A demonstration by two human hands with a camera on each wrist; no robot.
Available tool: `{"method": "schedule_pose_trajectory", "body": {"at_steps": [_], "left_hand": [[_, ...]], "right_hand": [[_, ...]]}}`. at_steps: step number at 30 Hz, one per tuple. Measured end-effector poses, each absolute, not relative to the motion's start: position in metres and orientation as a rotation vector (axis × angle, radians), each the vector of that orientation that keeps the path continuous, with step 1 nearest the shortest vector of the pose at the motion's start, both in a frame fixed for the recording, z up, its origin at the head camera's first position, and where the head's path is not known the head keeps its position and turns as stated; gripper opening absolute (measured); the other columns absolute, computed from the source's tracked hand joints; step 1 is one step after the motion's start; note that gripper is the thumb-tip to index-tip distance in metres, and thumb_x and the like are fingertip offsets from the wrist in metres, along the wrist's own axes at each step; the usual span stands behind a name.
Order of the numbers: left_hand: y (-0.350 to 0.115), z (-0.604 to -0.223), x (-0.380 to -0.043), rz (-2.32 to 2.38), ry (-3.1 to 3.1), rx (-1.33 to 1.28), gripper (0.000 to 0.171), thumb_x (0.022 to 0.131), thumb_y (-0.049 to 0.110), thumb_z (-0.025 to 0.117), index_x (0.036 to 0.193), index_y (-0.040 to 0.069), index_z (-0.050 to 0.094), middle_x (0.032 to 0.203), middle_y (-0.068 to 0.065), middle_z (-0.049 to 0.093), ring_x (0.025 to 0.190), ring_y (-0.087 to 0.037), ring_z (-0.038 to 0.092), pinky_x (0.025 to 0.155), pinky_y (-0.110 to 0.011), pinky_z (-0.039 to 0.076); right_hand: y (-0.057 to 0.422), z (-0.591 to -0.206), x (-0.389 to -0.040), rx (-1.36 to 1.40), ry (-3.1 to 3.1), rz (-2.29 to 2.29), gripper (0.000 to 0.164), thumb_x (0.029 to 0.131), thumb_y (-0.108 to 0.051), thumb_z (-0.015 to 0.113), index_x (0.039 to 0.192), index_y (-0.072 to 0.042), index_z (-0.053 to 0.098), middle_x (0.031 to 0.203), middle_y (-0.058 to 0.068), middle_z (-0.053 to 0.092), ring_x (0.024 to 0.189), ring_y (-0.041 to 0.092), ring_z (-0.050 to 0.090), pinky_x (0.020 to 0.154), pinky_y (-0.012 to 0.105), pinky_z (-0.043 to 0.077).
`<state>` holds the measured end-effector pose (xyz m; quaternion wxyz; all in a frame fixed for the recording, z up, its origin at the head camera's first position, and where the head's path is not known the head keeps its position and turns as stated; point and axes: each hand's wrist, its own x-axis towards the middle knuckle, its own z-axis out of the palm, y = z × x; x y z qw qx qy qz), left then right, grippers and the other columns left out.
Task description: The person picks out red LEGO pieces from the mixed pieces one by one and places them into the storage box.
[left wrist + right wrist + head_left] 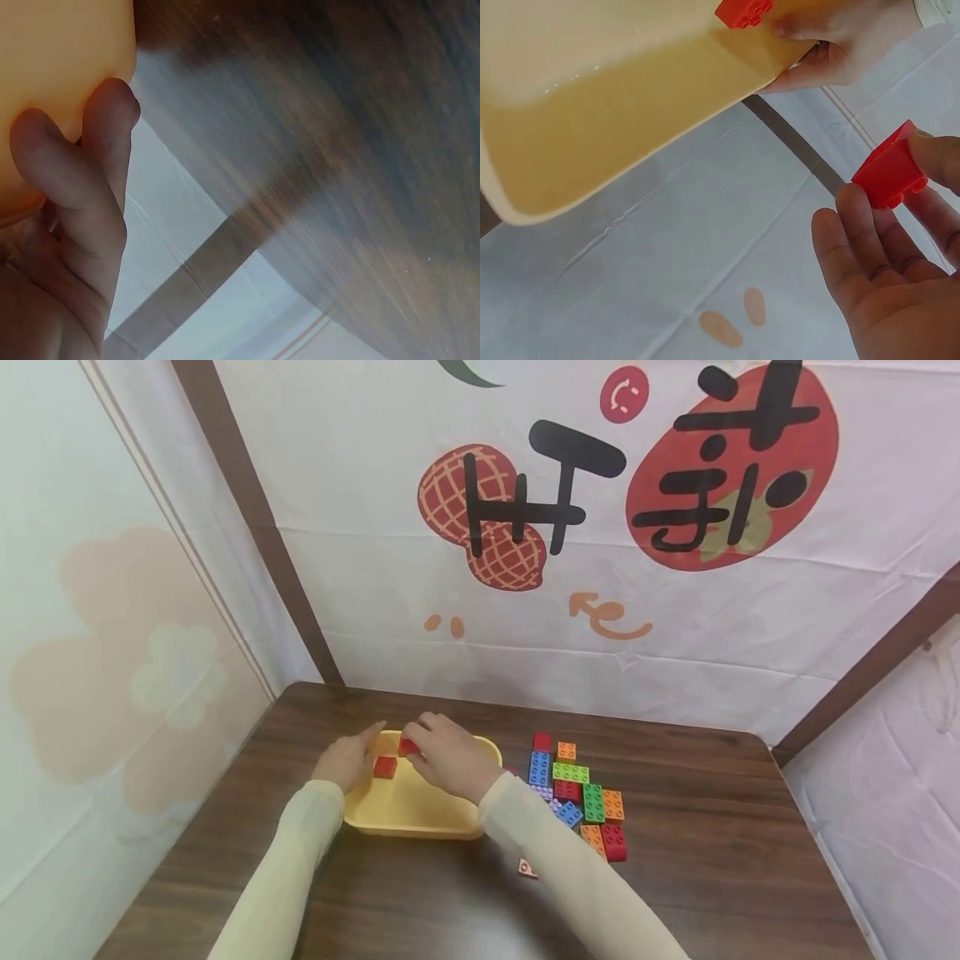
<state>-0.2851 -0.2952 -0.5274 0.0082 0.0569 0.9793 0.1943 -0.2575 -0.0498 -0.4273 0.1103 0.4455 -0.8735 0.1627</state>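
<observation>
Both forearms stretched toward tabletop's far edge; left hand grips, fingers bent; right hand pinches, thumb opposing fingertips!

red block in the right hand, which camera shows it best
The right wrist view: the red block appears large, its studs visible, pinched in the right hand. The head view shows it small and partly covered by that hand; the left wrist view doesn't show it.

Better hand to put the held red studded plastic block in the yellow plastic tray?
Likely the right hand: it pinches that red block near the tray, while the left hand grips the tray's edge.
</observation>
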Motion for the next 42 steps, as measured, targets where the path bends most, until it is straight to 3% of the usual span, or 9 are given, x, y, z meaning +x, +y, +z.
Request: {"method": "schedule_pose_trajectory", "body": {"at_steps": [8, 16, 26, 37, 42], "left_hand": [[-0.293, -0.526, -0.285, 0.643, 3.080, 0.181, 0.059, 0.096, 0.008, 0.060, 0.152, 0.012, 0.045, 0.092, -0.020, 0.069, 0.071, -0.031, 0.060, 0.079, -0.058, 0.054], [-0.294, -0.527, -0.284, 0.643, 3.101, 0.202, 0.057, 0.096, 0.008, 0.061, 0.151, 0.010, 0.047, 0.099, -0.023, 0.069, 0.073, -0.031, 0.061, 0.080, -0.059, 0.054], [-0.293, -0.527, -0.281, 0.626, 3.126, 0.253, 0.051, 0.098, 0.009, 0.056, 0.149, 0.009, 0.049, 0.076, -0.016, 0.064, 0.067, -0.033, 0.061, 0.072, -0.058, 0.054], [-0.296, -0.527, -0.280, 0.624, 3.118, 0.253, 0.058, 0.093, 0.003, 0.061, 0.150, 0.008, 0.048, 0.072, -0.012, 0.062, 0.060, -0.027, 0.055, 0.063, -0.050, 0.053], [-0.295, -0.528, -0.280, 0.601, 3.120, 0.285, 0.067, 0.086, -0.005, 0.065, 0.150, 0.006, 0.048, 0.072, -0.012, 0.062, 0.058, -0.026, 0.053, 0.060, -0.048, 0.053]], "right_hand": [[-0.061, -0.430, -0.261, 1.344, -2.604, 0.463, 0.024, 0.094, -0.024, 0.073, 0.114, -0.013, 0.065, 0.104, 0.000, 0.059, 0.093, 0.014, 0.054, 0.086, 0.017, 0.047], [-0.075, -0.437, -0.264, 1.350, -2.576, 0.362, 0.022, 0.094, -0.022, 0.073, 0.113, -0.013, 0.067, 0.098, 0.000, 0.058, 0.087, 0.014, 0.055, 0.080, 0.020, 0.048], [-0.091, -0.452, -0.263, 1.378, -2.593, 0.291, 0.029, 0.094, -0.025, 0.072, 0.120, -0.014, 0.065, 0.099, 0.002, 0.058, 0.087, 0.016, 0.056, 0.077, 0.022, 0.050], [-0.103, -0.467, -0.267, 1.431, -2.570, 0.249, 0.018, 0.096, -0.024, 0.070, 0.111, -0.016, 0.064, 0.094, -0.002, 0.054, 0.081, 0.012, 0.053, 0.074, 0.022, 0.047], [-0.110, -0.474, -0.269, 1.461, -2.548, 0.255, 0.014, 0.094, -0.021, 0.073, 0.105, -0.017, 0.065, 0.092, -0.005, 0.056, 0.079, 0.010, 0.054, 0.070, 0.020, 0.045]]}}
